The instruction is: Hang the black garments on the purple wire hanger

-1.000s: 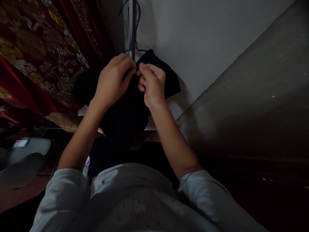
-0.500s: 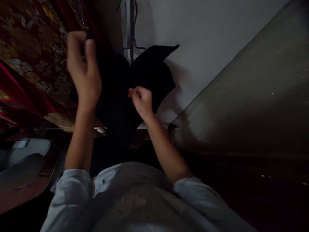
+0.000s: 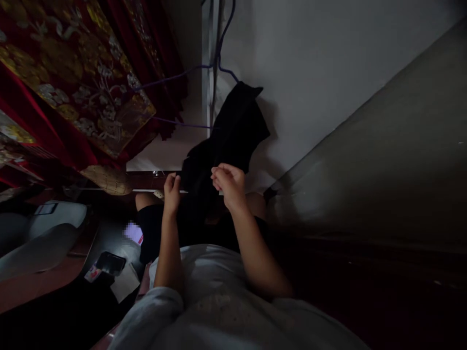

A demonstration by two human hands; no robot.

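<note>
A black garment (image 3: 233,136) hangs from one arm of a purple wire hanger (image 3: 189,73) against the white wall. Its lower part trails down toward my lap. My right hand (image 3: 228,184) is closed in a pinch on the garment's lower edge. My left hand (image 3: 171,189) sits just to the left of the cloth, fingers curled at its edge; whether it grips the cloth is hard to see in the dim light.
A red and gold embroidered cloth (image 3: 73,73) hangs at the upper left. A grey padded surface (image 3: 383,146) slopes along the right. A phone (image 3: 109,262) and papers lie low at the left, near a pale rounded object (image 3: 40,243).
Both hands came down from the hanger's neck to the garment's lower edge. The garment slid off the hanger's left arm and now hangs from the right side only.
</note>
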